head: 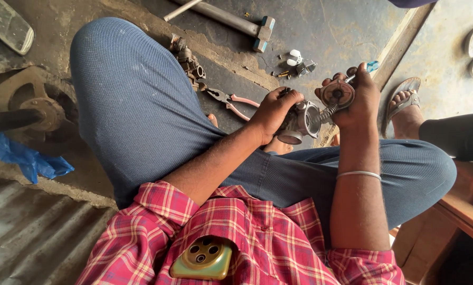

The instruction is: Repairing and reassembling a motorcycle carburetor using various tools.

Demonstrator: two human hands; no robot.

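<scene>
My left hand [272, 113] grips a grey metal carburettor body [301, 121] above my knees. My right hand [356, 97] holds a round brownish cap [337, 93] with a coiled spring [327, 112] running down into the carburettor. A blue-handled screwdriver [371, 66] sticks out from the fingers of the same hand. A metal bangle [358, 173] sits on my right wrist. I sit in blue trousers and a red checked shirt.
On the stained floor lie pink-handled pliers [231, 100], a small metal engine part [189, 60], a hammer [247, 24], and loose screws and white bits [295, 63]. Another person's sandalled foot [405, 105] rests at right. A blue plastic bag [25, 158] lies at left.
</scene>
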